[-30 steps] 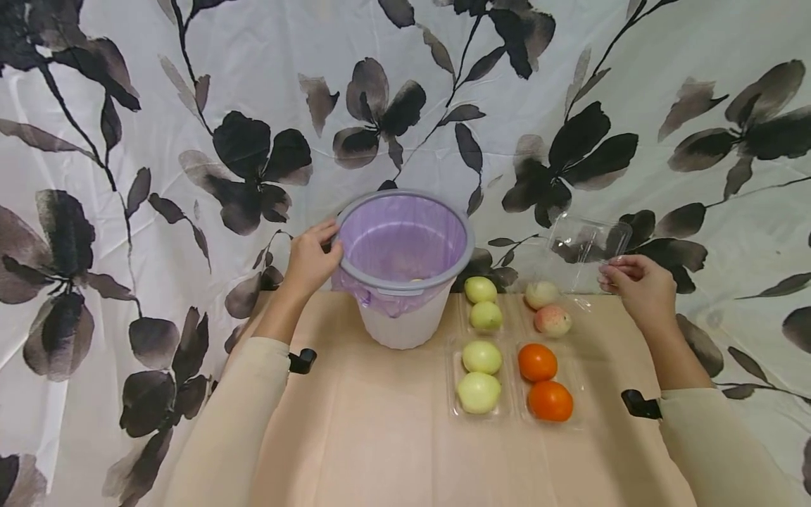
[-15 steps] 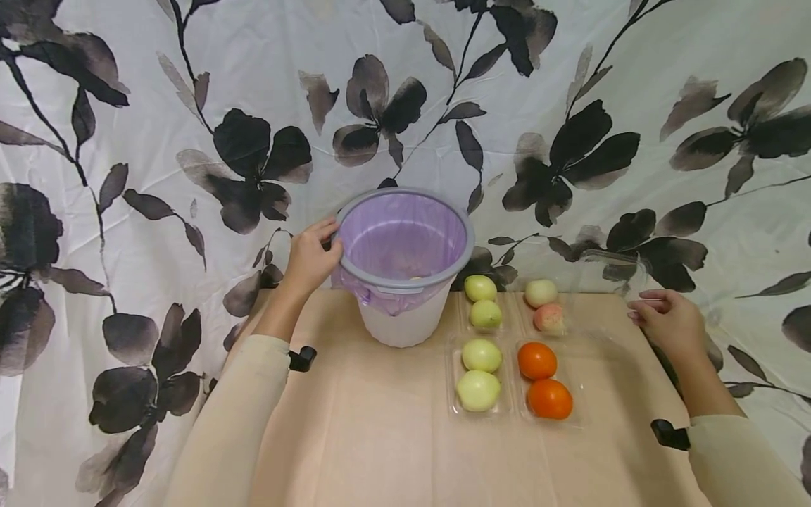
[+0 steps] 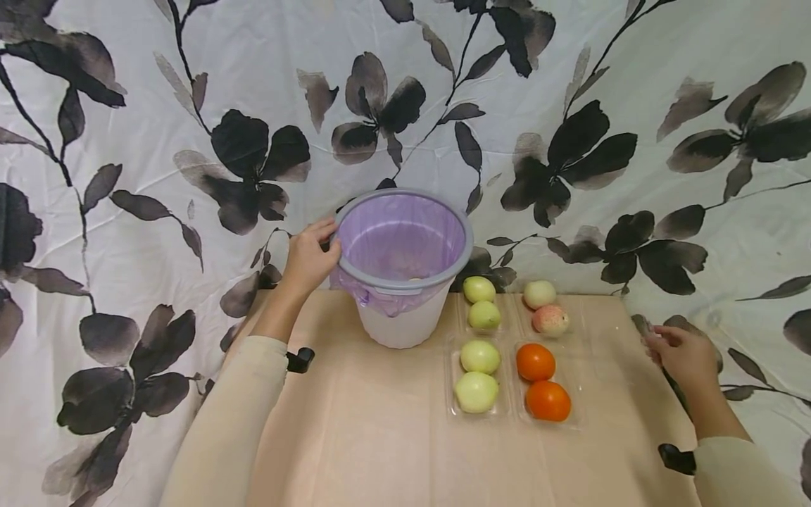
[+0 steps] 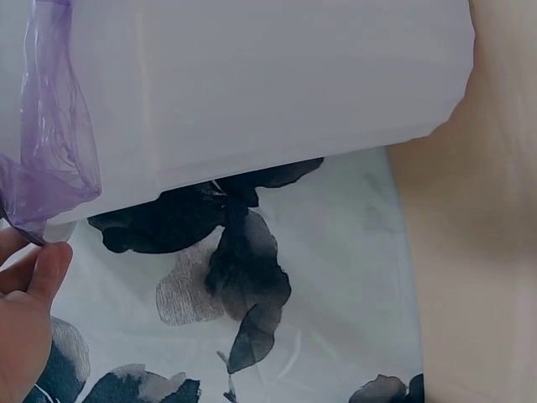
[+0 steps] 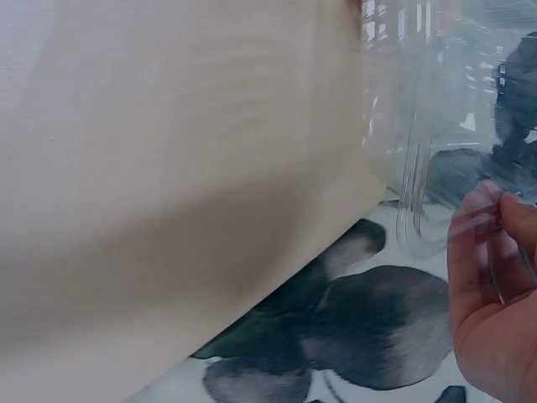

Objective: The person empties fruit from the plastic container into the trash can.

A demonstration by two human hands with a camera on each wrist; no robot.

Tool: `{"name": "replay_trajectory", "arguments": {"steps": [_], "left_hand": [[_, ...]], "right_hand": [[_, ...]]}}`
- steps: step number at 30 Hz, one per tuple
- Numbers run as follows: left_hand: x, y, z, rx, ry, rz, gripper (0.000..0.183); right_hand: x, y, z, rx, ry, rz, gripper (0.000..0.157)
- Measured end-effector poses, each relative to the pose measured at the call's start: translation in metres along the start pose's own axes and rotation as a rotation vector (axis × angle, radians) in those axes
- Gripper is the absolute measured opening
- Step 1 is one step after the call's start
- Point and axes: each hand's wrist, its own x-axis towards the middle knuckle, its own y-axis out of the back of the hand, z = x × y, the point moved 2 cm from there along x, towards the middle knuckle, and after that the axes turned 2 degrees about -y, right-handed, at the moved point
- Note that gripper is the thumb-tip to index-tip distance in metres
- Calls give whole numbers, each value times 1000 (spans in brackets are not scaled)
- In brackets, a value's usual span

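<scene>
My left hand (image 3: 312,255) grips the left side of the grey rim of a white bucket (image 3: 403,329). A purple plastic bag (image 3: 403,224) lines the bucket and folds over its rim. The left wrist view shows the thumb and fingers (image 4: 52,267) pinching at the rim beside the bag's edge. Off the table's right edge, my right hand (image 3: 687,355) pinches a clear plastic tray (image 5: 414,180) between thumb and fingers. That tray shows plainly in the right wrist view; from the head it is nearly invisible.
Clear trays right of the bucket hold two small green fruits (image 3: 483,315), two larger pale green fruits (image 3: 476,392), two orange tomatoes (image 3: 548,401), and a peach (image 3: 550,321) beside a pale round fruit (image 3: 540,294). A floral cloth (image 3: 253,70) hangs behind the table (image 3: 380,422).
My right hand has moved right and down, carrying the clear tray from above the back right of the table past its right edge. The left hand stays on the bucket rim.
</scene>
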Motion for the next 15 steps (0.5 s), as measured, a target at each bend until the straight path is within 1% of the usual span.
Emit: {"name": "replay_trajectory", "arguments": {"steps": [4, 6, 8, 10, 12, 15], "left_hand": [[1, 0, -1, -4, -2, -1, 42], [2, 0, -1, -4, 0, -1, 42], [1, 1, 0, -4, 3, -2, 43], [1, 2, 1, -2, 7, -6, 43], [0, 2, 1, -4, 10, -9, 44], [0, 1, 1, -9, 14, -13, 44]], "right_hand": [[-3, -2, 13, 6, -34, -30, 43], [-5, -2, 19, 13, -63, -58, 43], [-7, -2, 25, 25, -73, -92, 43], [-10, -3, 31, 52, -86, -133, 43], [-12, -4, 38, 103, -95, -174, 45], [-14, -7, 45, 151, -121, -212, 46]]}}
